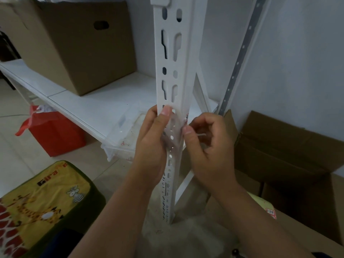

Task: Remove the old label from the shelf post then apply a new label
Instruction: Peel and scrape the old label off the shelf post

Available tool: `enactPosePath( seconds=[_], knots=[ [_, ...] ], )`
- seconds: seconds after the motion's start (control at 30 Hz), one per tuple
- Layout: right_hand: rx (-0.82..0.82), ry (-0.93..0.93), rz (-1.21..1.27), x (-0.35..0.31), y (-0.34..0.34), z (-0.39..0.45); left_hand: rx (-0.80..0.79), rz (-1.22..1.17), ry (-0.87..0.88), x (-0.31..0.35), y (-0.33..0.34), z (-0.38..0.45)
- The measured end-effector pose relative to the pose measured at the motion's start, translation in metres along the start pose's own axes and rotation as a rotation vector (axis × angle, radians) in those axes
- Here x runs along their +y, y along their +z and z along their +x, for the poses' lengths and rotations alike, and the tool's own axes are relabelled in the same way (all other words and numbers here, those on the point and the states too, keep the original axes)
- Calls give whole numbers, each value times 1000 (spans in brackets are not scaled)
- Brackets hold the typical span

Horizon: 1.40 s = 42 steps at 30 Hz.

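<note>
A white slotted shelf post [174,58] runs down the middle of the view. My left hand [152,138] grips the post from the left, thumb pressed on its front face. My right hand [206,138] is at the post's right edge, thumb and curled fingers pinching a label [186,118] with red print that sits on that edge. Most of the label is hidden behind my fingers. A clear film or tape seems to lie over the post between my hands.
A white shelf board [104,101] carries a large cardboard box [78,45] and a clear plastic tray [126,135]. On the floor are a red bag [54,133], a yellow giraffe-print cushion [42,205] and open cardboard boxes [290,151]. A small red-printed label [270,213] lies at the right.
</note>
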State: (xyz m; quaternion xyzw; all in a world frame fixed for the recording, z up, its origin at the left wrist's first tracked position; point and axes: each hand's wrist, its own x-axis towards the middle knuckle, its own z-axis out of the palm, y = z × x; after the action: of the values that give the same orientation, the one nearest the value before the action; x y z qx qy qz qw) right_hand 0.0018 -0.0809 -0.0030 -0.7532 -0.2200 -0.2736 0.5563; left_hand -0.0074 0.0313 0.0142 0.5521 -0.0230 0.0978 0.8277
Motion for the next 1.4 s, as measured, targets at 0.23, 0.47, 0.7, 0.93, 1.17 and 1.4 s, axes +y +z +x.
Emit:
enactPosePath(
  seconds=[0.23,0.47,0.7,0.93,1.17,1.4],
  knots=[
    [-8,-109,-108,3,3,1,23,60,35,-6,2,0],
    [48,-138,-128,3,6,-1,-1,65,76,-9,1,1],
    [33,-59,-55,3,5,-1,-2,68,96,-11,1,1],
    [21,-138,-181,4,2,3,1,90,109,-13,0,3],
    [-115,-264,-383,-2,-15,19,-22,79,104,-11,-1,4],
    [-178,-371,-529,-7,-21,28,-12,85,99,-12,-1,3]
  ],
)
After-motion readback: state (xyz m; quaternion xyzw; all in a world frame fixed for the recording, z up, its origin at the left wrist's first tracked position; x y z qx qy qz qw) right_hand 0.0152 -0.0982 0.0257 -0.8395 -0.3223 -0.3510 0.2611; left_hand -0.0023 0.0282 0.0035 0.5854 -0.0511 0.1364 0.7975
